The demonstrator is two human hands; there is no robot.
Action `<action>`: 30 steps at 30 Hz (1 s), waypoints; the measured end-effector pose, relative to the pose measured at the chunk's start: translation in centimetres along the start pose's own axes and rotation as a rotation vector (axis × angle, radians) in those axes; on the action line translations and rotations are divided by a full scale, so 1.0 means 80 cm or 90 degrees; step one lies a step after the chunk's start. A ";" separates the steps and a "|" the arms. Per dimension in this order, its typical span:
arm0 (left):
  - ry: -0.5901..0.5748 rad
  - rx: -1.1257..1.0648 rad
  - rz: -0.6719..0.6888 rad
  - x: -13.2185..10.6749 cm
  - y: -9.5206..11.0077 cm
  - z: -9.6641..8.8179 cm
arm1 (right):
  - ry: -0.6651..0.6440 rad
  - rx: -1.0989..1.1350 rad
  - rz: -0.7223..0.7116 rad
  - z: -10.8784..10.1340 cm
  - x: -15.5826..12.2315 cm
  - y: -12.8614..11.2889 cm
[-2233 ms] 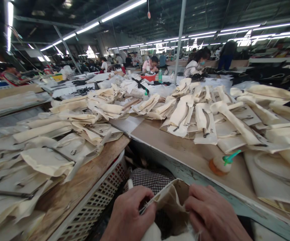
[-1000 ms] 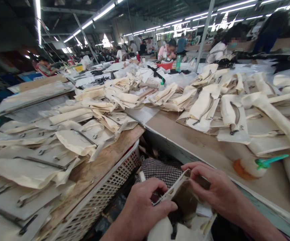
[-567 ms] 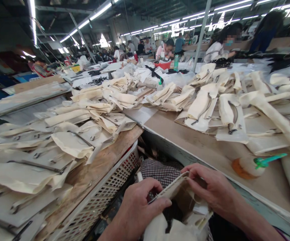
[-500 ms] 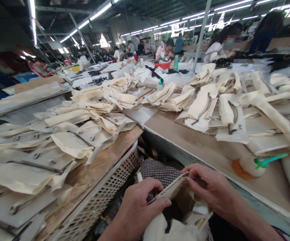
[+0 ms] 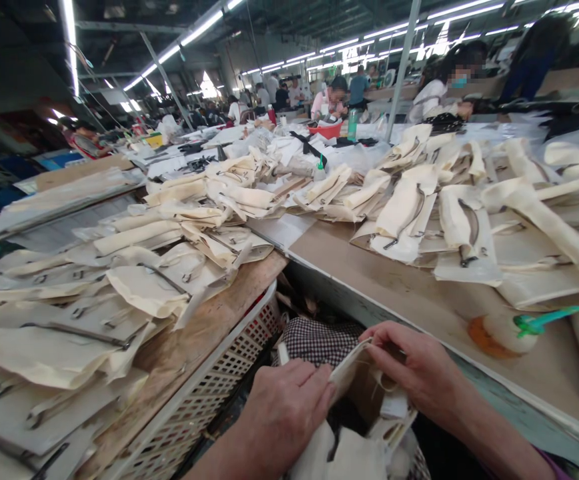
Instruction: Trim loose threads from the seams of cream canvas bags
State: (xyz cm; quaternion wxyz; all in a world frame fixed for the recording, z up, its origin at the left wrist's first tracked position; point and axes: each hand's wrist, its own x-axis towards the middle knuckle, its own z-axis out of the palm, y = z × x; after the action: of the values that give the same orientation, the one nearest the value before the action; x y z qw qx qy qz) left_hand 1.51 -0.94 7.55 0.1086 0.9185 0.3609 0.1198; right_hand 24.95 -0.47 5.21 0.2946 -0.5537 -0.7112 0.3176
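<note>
Low in the middle of the head view, a cream fabric piece [image 5: 354, 460] lies across the lap, with its raised edge stretched between both hands. My left hand [image 5: 289, 403] is closed over the near left part of that edge, its back turned up and its fingertips mostly hidden. At the far end of the edge, my right hand [image 5: 404, 360] pinches the fabric between thumb and fingers. A dark opening shows inside the piece, with a small white tag-like patch on its right. Black-and-white checked cloth [image 5: 314, 340] lies just beyond the hands.
Cream fabric pieces with zippers [image 5: 69, 340] cover the wooden table at left; more pieces [image 5: 404, 207] lie on the right table. A glue bottle [image 5: 504, 330] with a green nozzle rests near the right hand. Below is a white plastic basket [image 5: 209, 387]. Several people work farther back.
My left hand has rolled over the fabric edge, so its thumb is now hidden and its back shows. My right hand keeps its pinch, shifted only slightly.
</note>
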 end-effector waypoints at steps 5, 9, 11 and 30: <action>0.048 0.103 0.127 0.007 -0.003 0.000 | 0.000 -0.013 0.027 0.003 0.006 -0.002; 0.024 0.162 0.128 0.023 0.000 -0.012 | 0.000 -0.003 0.040 0.003 0.008 -0.008; -0.003 0.180 0.114 0.035 0.003 -0.017 | 0.006 0.000 0.038 0.003 0.007 -0.011; -0.024 0.115 0.100 0.070 -0.007 -0.002 | 0.017 0.014 -0.005 0.009 0.004 -0.014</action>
State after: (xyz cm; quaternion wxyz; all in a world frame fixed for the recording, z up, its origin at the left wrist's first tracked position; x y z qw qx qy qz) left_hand 5.12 3.32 8.36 0.0223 0.9520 0.2951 0.0780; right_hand 23.67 -0.46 5.63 0.3113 -0.5520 -0.7058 0.3166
